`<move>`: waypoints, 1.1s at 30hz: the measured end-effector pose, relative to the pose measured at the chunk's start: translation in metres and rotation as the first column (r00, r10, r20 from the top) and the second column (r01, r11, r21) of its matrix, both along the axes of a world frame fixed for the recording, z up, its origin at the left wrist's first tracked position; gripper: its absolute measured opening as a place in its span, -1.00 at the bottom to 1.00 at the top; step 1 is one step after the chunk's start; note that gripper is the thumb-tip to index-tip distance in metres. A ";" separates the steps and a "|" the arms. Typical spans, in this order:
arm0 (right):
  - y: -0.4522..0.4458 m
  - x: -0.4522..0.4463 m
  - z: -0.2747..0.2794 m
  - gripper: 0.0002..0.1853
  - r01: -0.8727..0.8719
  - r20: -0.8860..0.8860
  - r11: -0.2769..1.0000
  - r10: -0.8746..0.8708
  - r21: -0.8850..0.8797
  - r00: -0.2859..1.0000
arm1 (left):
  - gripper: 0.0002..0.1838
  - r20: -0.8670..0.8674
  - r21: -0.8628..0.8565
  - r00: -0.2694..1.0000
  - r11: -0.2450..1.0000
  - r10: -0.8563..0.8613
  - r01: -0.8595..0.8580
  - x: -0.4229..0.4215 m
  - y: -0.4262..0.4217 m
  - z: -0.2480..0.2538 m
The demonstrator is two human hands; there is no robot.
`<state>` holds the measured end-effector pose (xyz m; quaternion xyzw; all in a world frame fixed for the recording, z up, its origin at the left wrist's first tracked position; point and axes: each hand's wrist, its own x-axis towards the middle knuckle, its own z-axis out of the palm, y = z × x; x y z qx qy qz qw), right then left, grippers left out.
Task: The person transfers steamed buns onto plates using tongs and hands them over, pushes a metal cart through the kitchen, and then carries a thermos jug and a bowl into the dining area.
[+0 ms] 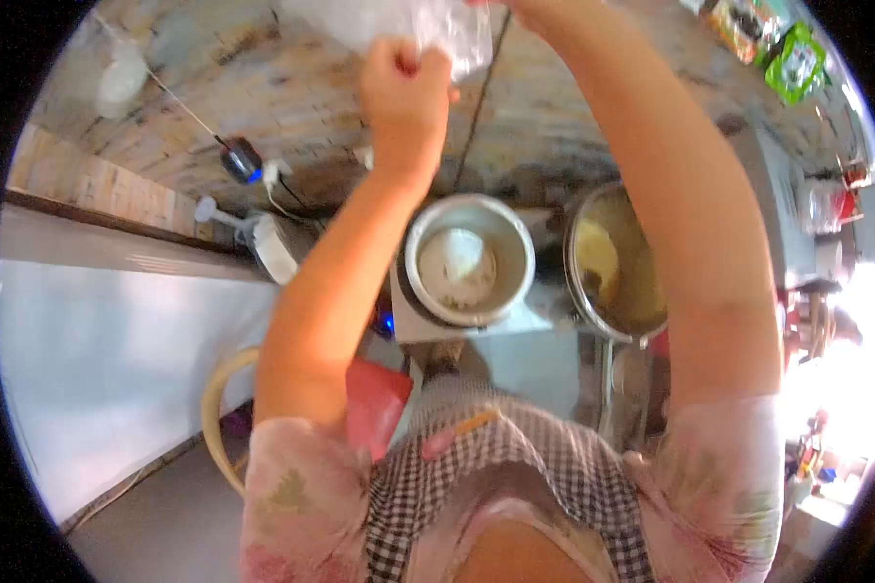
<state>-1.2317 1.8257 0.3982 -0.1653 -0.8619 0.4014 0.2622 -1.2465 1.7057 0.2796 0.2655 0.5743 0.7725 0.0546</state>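
My left hand (pixel 408 83) is raised high in front of me, its fingers curled into a fist at the lower edge of a clear plastic bag (pixel 369 19). The top border cuts off most of my right hand (pixel 520 6); its visible fingertips meet the bag's right corner. Below my arms stands a round metal pot (pixel 470 309), with some pale matter and small dark bits at its bottom. To its right, partly behind my right forearm, is a wider pan (pixel 576 282) holding a yellowish piece.
A stone-patterned wall (pixel 525 117) rises behind the pots. On the left, a dark device with a blue light (pixel 241 160) hangs on a cord near a white plug. A white container (pixel 274 251) stands below it. Green packaging (pixel 795 63) hangs at upper right. A red object (pixel 377 403) is beside my left elbow.
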 end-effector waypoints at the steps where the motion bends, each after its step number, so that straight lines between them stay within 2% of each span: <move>1: 0.004 0.008 0.003 -0.85 0.032 -0.087 0.995 -0.040 -0.095 0.995 | -0.87 0.155 0.131 0.988 0.991 -0.013 -0.008 -0.001 0.000 -0.004; 3: 0.008 0.027 0.008 -0.84 0.066 -0.218 0.948 -0.139 -0.312 0.966 | -0.84 0.290 0.143 0.957 0.987 0.025 -0.069 -0.004 -0.005 0.000; 4: -0.003 0.040 0.019 -0.83 0.058 -0.313 0.910 -0.200 -0.410 0.929 | -0.83 0.288 0.166 0.957 0.983 0.025 -0.075 -0.005 -0.006 -0.001; 8: -0.011 0.058 0.024 -0.82 0.014 -0.438 0.876 -0.254 -0.482 0.862 | -0.81 0.280 0.184 0.959 0.978 0.043 -0.097 0.002 -0.006 0.007; 9: -0.017 0.054 0.024 -0.83 0.090 -0.386 0.863 -0.313 -0.497 0.868 | -0.80 0.278 0.166 0.960 0.982 0.045 -0.095 0.007 -0.004 0.008; 10: -0.002 0.043 0.010 -0.81 0.047 -0.370 0.874 -0.252 -0.483 0.894 | -0.80 0.281 0.171 0.959 0.981 0.044 -0.095 0.008 -0.002 0.005; 11: -0.018 0.046 0.010 -0.79 0.282 -0.290 0.917 -0.362 -0.283 0.886 | -0.80 0.267 0.115 0.962 0.990 0.048 -0.081 0.012 -0.004 0.012; 12: -0.019 0.036 0.001 -0.76 0.398 -0.253 0.903 -0.428 -0.164 0.868 | -0.81 0.268 0.137 0.963 0.987 0.040 -0.079 0.019 -0.003 0.018; 13: -0.020 0.017 -0.012 -0.73 0.453 -0.221 0.888 -0.460 -0.085 0.860 | -0.79 0.284 0.155 0.958 0.985 0.031 -0.078 0.025 -0.006 0.018; 14: -0.022 0.001 -0.023 -0.71 0.475 -0.186 0.879 -0.472 -0.029 0.862 | -0.78 0.184 0.083 0.980 0.993 0.072 -0.088 0.022 -0.007 0.011; 15: -0.023 -0.014 -0.036 -0.68 0.470 -0.135 0.883 -0.465 0.008 0.875 | -0.78 0.147 0.070 0.989 0.997 0.011 -0.021 0.026 -0.010 0.012; 17: -0.038 -0.031 -0.055 -0.74 0.296 -0.010 0.951 -0.296 0.084 0.955 | -0.77 0.113 0.090 0.990 0.993 -0.089 0.079 0.032 -0.022 0.014; 18: -0.046 -0.012 -0.042 -0.73 0.132 0.182 0.990 -0.138 0.043 0.973 | -0.77 0.115 0.121 0.985 0.986 -0.127 0.113 0.030 -0.025 0.014; 20: -0.050 0.011 -0.033 -0.66 -0.076 0.281 0.957 -0.007 0.280 0.960 | -0.80 0.072 0.038 0.983 0.985 -0.169 0.167 0.012 -0.033 0.003; 21: -0.056 0.020 -0.038 -0.66 0.018 0.156 0.956 -0.067 0.294 0.985 | -0.78 0.050 -0.007 0.981 0.982 -0.189 0.189 0.009 -0.037 -0.003; 23: -0.071 0.030 -0.051 -0.65 0.198 -0.088 0.936 -0.180 0.290 0.980 | -0.79 -0.122 -0.046 0.977 0.985 -0.172 0.168 0.014 -0.038 0.001; 24: -0.076 0.047 -0.058 -0.61 0.216 -0.313 0.936 -0.125 0.278 0.942 | -0.79 -0.209 -0.066 0.964 0.986 -0.166 0.155 0.018 -0.040 0.003; 25: -0.082 0.068 -0.067 -0.57 0.235 -0.520 0.935 -0.066 0.267 0.852 | -0.78 -0.262 -0.164 0.948 0.977 -0.178 0.139 0.016 -0.042 -0.005; 26: -0.094 0.083 -0.077 -0.57 0.250 -0.563 0.940 -0.080 0.232 0.823 | -0.77 -0.318 -0.254 0.928 0.960 -0.194 0.114 0.011 -0.046 -0.014; 27: -0.103 0.098 -0.089 -0.57 0.262 -0.603 0.945 -0.094 0.197 0.792 | -0.75 -0.311 -0.280 0.931 0.954 -0.192 0.104 0.013 -0.049 -0.022; 29: -0.109 0.154 -0.117 -0.62 0.174 -0.533 0.893 0.084 0.415 0.842 | -0.73 -0.299 -0.330 0.935 0.940 -0.190 0.085 0.017 -0.054 -0.039; 30: -0.111 0.184 -0.135 -0.60 0.092 -0.426 0.885 0.127 0.457 0.896 | -0.72 -0.053 -0.242 0.973 0.948 -0.225 0.206 0.024 -0.055 -0.047; 31: -0.114 0.217 -0.156 -0.59 0.006 -0.311 0.873 0.168 0.489 0.935 | -0.71 0.195 -0.127 0.942 0.945 -0.272 0.300 0.032 -0.056 -0.057; 33: -0.125 0.288 -0.199 -0.55 -0.026 -0.071 0.892 0.065 0.450 0.995 | -0.69 0.194 -0.222 0.945 0.927 -0.262 0.303 0.061 -0.059 -0.077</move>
